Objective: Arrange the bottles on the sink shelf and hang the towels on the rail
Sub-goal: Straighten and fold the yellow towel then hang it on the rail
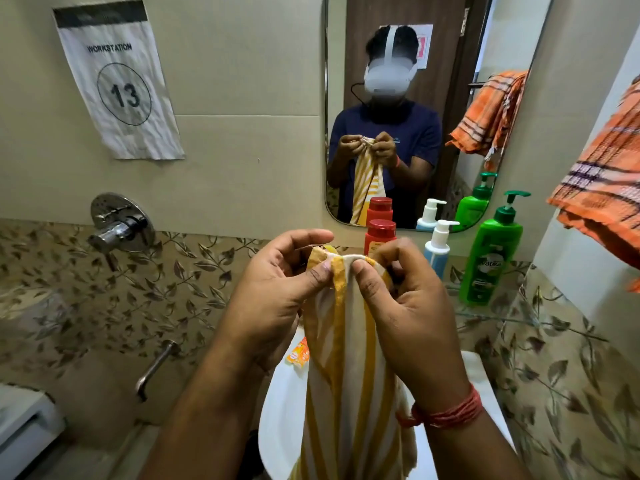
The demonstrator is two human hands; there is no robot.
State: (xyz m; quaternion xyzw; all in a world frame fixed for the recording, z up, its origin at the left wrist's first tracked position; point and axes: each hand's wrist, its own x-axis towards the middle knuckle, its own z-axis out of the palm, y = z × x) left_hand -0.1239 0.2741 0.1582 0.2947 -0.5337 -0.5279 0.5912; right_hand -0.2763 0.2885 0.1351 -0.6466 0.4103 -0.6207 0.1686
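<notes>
**A:** Yellow-and-white striped towel [346, 358], where is it held?

**B:** Above the white sink basin [280, 403], in front of the mirror [398, 109]. Its top edge is bunched between both hands and the rest hangs straight down past the wrists, out of the bottom of the view.

**A:** And the hands?

**B:** The left hand [277, 289] comes in from lower left, palm turned inward, thumb and curled forefinger pinching the towel's upper hem. The right hand [405, 299] mirrors it from the right, thumb pressed against bent fingers, closed on the same hem just beside the left. The two thumbs nearly touch. A red thread band [446, 410] circles the right wrist.

**A:** The bottles?

**B:** Three stand upright on the shelf [502, 317] behind the hands, below the mirror: a red bottle [379, 237] partly hidden by the right hand, a white-and-blue pump bottle [438, 247] beside it, then a green pump bottle [491, 258] farthest right.

**A:** Anything else?

**B:** An orange checked towel [602, 188] hangs at the right edge, well apart from the striped one. A small orange sachet [298, 355] lies at the basin's rim below the left hand. A chrome wall tap [117, 226] sits at left, under a paper sign [117, 81] reading "WORKSTATION 13."
</notes>
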